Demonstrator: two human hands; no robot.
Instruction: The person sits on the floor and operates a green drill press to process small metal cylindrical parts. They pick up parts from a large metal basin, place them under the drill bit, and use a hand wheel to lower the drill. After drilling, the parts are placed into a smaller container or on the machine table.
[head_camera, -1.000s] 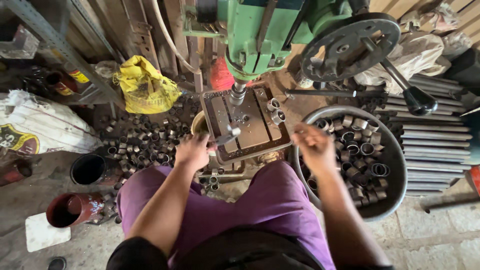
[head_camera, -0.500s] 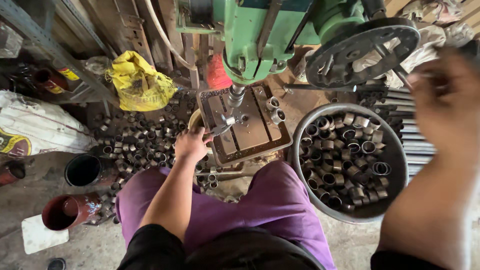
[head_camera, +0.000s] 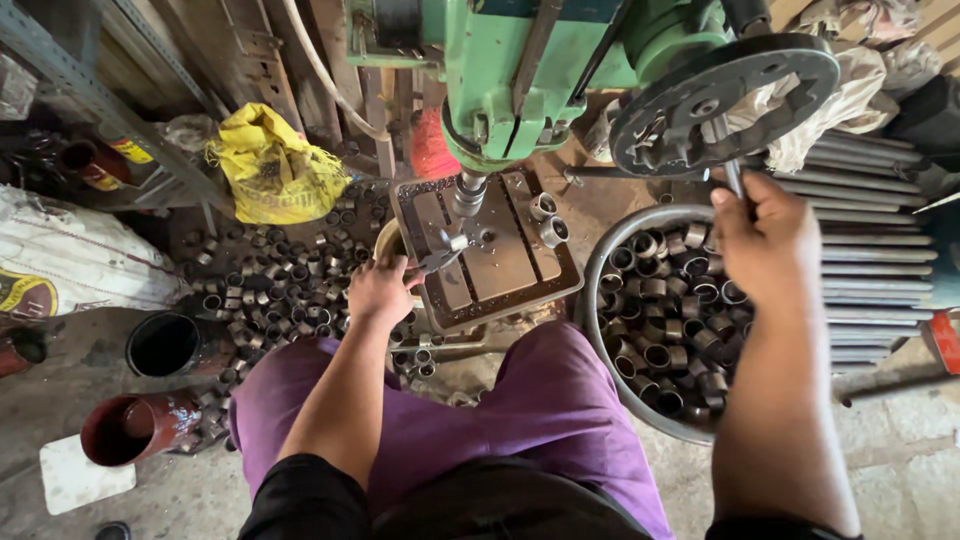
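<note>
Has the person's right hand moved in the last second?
Yes. The right hand was low over the basin of metal rings a second ago; it has risen up and rightward to grip a handle of the drill press feed wheel.

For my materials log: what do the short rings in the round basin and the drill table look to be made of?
The rings look like bare steel: dull grey walls, dark hollow bores, cut bright edges. The drill table seems cast iron or steel, brown with rust and grime, slotted. The basin appears to be thin grey sheet metal with a rolled rim.
</note>
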